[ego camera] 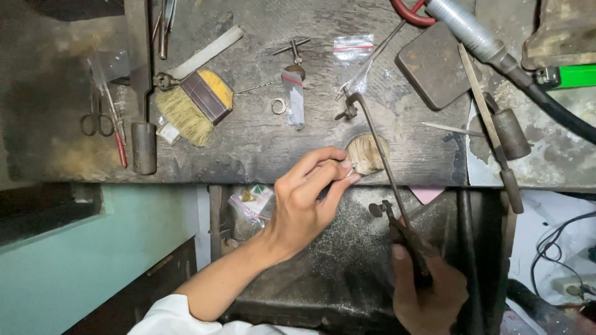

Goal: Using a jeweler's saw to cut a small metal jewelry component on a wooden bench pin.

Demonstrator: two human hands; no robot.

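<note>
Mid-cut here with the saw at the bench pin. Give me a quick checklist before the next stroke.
1. Left hand pinches the small workpiece on the bench pin: ok.
2. Right hand grips the saw handle: ok.
3. Blade seated in the cut: cannot tell, too thin to see.
4. Left fingertips away from the saw frame: not ok, they are close beside it.
5. Files and brush lie apart from the pin: ok.

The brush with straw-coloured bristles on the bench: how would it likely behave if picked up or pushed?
The brush looks light for its size: mostly bristles with a short, flat handle. The splayed bristles would probably flex and drag when pushed, so it should slide rather than roll. It lies flat on the bench, so tipping seems unlikely.
</note>
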